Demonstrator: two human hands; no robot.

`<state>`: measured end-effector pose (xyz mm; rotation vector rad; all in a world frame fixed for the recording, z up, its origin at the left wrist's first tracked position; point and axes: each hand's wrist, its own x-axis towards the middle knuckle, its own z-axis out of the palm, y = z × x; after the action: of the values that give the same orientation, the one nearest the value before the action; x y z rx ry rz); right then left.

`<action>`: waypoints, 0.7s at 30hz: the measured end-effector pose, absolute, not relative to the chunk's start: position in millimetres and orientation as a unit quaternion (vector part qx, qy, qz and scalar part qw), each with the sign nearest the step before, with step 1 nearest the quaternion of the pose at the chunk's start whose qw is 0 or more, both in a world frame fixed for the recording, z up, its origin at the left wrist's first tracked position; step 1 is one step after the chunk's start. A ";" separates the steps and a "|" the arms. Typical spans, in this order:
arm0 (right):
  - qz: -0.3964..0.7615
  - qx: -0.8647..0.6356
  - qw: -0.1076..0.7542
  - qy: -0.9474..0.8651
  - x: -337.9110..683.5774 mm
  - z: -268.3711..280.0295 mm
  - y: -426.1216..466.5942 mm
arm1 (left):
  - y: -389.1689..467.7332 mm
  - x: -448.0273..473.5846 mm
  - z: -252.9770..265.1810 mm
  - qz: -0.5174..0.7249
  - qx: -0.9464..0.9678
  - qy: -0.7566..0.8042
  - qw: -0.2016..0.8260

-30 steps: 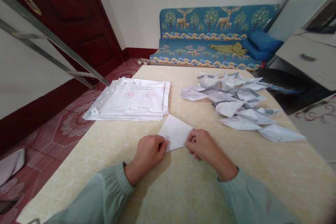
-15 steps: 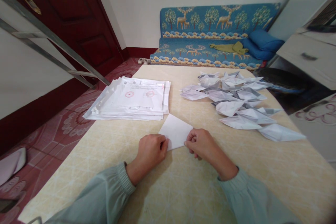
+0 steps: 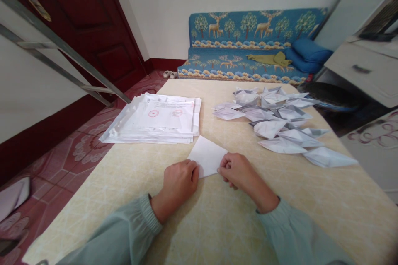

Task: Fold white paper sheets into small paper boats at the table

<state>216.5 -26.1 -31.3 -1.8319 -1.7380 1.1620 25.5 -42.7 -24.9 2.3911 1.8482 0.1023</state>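
A small folded sheet of white paper (image 3: pixel 207 155) lies at the middle of the table, one corner pointing away from me. My left hand (image 3: pixel 181 179) is closed at its left side, with thumb and fingers pinching the edge. On the opposite side, my right hand (image 3: pixel 235 169) pinches the lower right edge between thumb and curled fingers. Both hands rest low at the tabletop. Beyond the right hand lie several folded paper boats (image 3: pixel 281 143) in loose rows. A stack of printed paper sheets (image 3: pixel 164 122), the top one with red stamps, sits beyond my left hand.
The table (image 3: pixel 214 223) has a pale yellow patterned cover. Behind it stands a blue sofa (image 3: pixel 211 56) with a deer print. A metal ladder (image 3: pixel 71 56) leans at the left near a dark red door (image 3: pixel 83 4). A white cabinet (image 3: pixel 370 70) stands at the right.
The view has shifted slightly. Both hands keep nearly the same hold on the folded paper, with only a very small movement of the fingers.
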 end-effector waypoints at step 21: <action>0.228 -0.640 0.194 -0.708 206.2 -22.9 -35.4 | -42.7 23.9 -26.6 0.073 0.801 0.589 0.079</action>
<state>206.2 -35.4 -22.9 -1.7938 -1.9845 0.6397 23.9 -42.7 -26.6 2.3952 1.7635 0.2186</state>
